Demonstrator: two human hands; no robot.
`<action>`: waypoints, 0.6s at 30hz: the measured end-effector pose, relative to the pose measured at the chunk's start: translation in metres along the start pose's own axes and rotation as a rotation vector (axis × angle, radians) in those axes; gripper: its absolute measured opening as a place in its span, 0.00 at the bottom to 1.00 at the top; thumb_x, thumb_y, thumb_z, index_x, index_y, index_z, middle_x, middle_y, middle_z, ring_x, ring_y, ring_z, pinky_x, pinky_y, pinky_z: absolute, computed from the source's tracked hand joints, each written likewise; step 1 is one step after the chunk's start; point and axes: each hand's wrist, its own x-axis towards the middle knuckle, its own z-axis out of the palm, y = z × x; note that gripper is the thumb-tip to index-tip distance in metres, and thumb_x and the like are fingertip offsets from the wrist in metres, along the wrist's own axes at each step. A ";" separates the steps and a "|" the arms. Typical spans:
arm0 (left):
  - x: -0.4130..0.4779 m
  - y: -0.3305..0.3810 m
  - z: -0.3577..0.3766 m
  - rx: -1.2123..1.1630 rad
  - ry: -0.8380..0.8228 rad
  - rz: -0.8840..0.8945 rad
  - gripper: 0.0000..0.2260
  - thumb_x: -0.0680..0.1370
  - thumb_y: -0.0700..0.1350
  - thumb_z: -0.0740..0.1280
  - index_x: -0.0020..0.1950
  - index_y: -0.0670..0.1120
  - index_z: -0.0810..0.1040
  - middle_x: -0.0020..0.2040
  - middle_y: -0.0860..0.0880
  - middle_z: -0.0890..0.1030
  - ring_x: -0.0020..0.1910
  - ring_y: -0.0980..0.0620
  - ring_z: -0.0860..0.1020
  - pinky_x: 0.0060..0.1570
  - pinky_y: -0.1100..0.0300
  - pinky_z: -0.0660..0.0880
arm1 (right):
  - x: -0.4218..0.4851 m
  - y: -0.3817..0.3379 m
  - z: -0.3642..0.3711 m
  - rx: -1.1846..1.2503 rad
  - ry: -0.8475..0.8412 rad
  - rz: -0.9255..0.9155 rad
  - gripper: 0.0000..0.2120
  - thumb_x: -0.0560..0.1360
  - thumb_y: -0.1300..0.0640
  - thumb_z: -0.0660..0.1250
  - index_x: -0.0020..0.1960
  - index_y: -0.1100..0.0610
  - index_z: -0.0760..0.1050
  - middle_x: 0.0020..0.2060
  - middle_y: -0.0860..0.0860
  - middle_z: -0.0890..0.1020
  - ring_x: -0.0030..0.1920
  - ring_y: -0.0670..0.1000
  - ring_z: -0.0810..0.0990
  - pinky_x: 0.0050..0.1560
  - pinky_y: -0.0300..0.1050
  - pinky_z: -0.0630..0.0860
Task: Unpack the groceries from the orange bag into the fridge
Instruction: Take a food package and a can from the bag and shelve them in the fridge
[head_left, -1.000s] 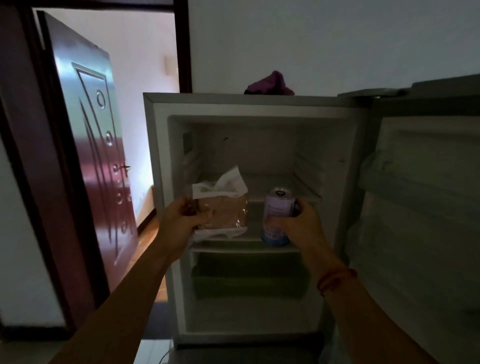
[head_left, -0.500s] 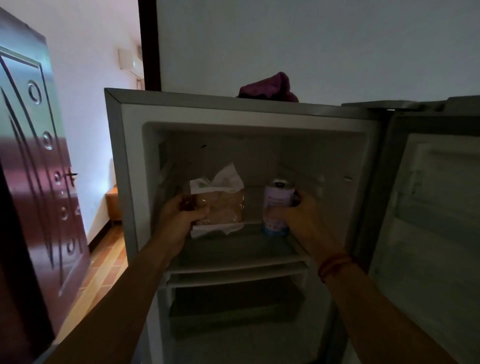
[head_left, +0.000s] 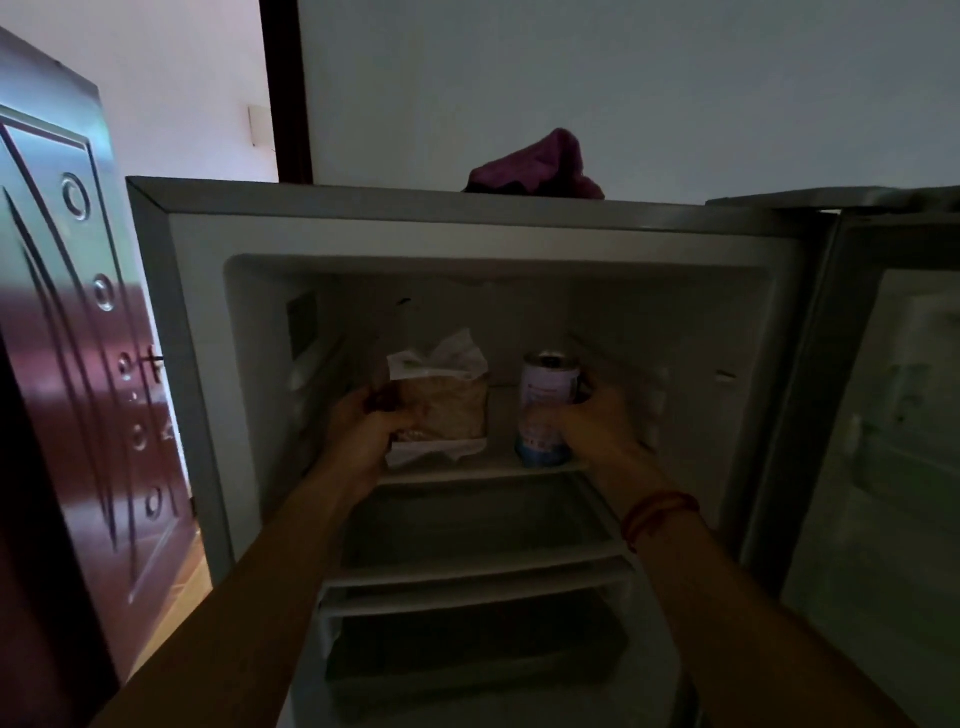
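The grey fridge (head_left: 467, 208) stands open in dim light, its door (head_left: 893, 415) swung out to the right. My left hand (head_left: 363, 431) grips a clear bag of brown bread (head_left: 452, 410) with a white crumpled top, at the left of the upper shelf (head_left: 498, 467). My right hand (head_left: 597, 426) holds a pale can (head_left: 545, 405) with a blue base, upright at the right of the same shelf. Both items sit at shelf level inside the fridge. The orange bag is out of view.
Lower shelves (head_left: 483, 566) and a dark bottom drawer (head_left: 467, 660) lie under my arms. A purple cloth (head_left: 535, 166) lies on top of the fridge. A glossy dark red room door (head_left: 78, 364) stands open at the left, with wooden floor behind it.
Both hands have pushed the bread bag and the can deeper into the fridge onto the upper shelf. The camera has moved closer and the fridge fills more of the view.
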 end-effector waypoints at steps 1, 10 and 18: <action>0.006 -0.001 0.001 0.009 0.017 0.004 0.18 0.73 0.34 0.70 0.62 0.45 0.77 0.55 0.46 0.83 0.51 0.47 0.82 0.47 0.55 0.79 | 0.006 0.000 0.003 0.004 0.005 0.000 0.15 0.66 0.67 0.77 0.46 0.53 0.77 0.41 0.47 0.78 0.45 0.50 0.78 0.46 0.44 0.75; 0.065 -0.020 0.008 0.091 0.172 -0.039 0.20 0.71 0.37 0.74 0.61 0.45 0.77 0.55 0.48 0.79 0.53 0.46 0.78 0.54 0.51 0.75 | 0.070 0.022 0.029 -0.026 0.013 0.044 0.21 0.66 0.63 0.78 0.56 0.54 0.77 0.49 0.50 0.79 0.48 0.52 0.78 0.46 0.46 0.75; 0.105 -0.039 0.011 0.361 0.237 -0.042 0.26 0.76 0.45 0.71 0.73 0.46 0.69 0.68 0.47 0.72 0.65 0.46 0.71 0.57 0.60 0.64 | 0.133 0.044 0.047 -0.068 0.030 0.172 0.22 0.77 0.62 0.68 0.69 0.64 0.69 0.65 0.57 0.73 0.63 0.55 0.73 0.56 0.38 0.70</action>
